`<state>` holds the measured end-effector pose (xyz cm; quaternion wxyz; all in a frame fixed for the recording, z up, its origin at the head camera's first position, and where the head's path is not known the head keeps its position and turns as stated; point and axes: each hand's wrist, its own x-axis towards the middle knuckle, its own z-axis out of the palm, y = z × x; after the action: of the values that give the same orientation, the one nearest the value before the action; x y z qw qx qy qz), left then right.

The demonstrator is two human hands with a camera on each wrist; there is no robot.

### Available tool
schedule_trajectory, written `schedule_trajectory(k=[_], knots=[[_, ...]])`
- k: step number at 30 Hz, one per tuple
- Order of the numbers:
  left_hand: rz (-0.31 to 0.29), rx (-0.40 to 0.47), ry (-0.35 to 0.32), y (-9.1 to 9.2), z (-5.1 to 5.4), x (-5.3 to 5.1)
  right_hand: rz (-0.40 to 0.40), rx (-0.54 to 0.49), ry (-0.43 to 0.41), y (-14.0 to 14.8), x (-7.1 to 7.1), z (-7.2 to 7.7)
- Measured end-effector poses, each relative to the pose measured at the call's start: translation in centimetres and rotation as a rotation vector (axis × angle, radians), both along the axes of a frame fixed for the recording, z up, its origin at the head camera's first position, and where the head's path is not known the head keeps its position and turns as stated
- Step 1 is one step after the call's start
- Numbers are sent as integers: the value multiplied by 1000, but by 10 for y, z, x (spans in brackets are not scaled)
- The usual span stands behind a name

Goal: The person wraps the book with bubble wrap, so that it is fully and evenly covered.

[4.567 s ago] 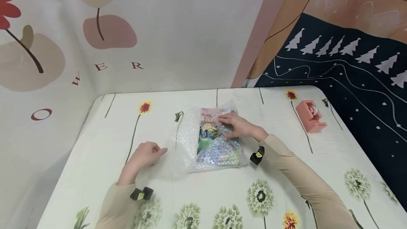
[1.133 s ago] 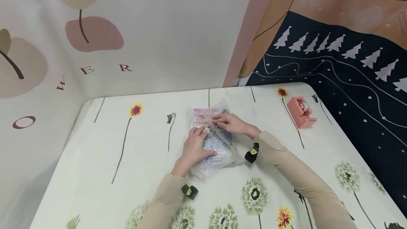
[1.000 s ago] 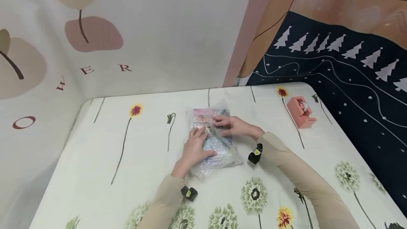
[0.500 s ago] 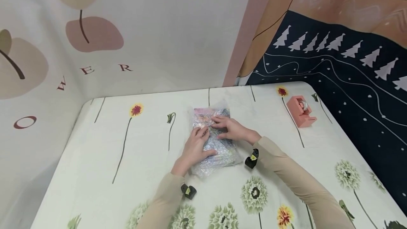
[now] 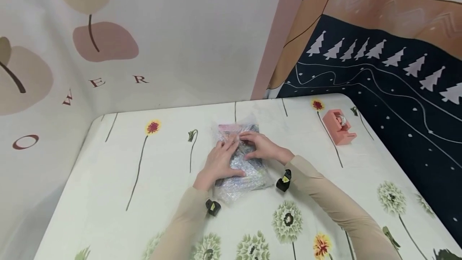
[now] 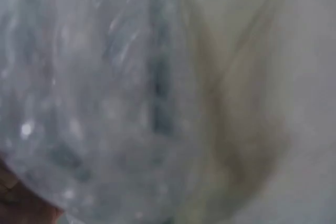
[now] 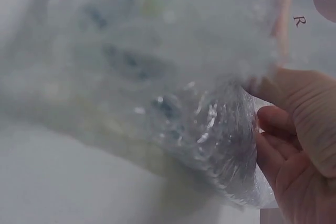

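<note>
Head view: left hand (image 5: 220, 163) is pressing bubble wrap (image 5: 253, 177), fingers apart; right hand (image 5: 266, 147), I can't tell. Seemingly they're wrapping, next needing tape (image 5: 341, 120).

From here I see glossy, crinkled plastic bubble wrap (image 5: 252, 179), a smooth plastic-looking tape dispenser (image 5: 335, 125), matt cloth sleeves (image 5: 335, 196).

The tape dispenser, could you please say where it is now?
In the head view, the tape dispenser sits near the far right corner of the table, right of the right hand and bubble wrap.
</note>
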<state>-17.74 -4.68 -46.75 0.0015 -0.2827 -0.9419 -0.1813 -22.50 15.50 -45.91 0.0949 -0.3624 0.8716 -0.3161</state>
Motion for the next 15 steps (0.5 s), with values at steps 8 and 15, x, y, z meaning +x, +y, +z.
schedule_trajectory(k=[8, 15], knots=[[-41, -56, -34, -1, 4, -8, 26, -133, -61, 1, -4, -3], [-32, -50, -53, 0, 5, -8, -10, -269, -140, 11, 2, -2]])
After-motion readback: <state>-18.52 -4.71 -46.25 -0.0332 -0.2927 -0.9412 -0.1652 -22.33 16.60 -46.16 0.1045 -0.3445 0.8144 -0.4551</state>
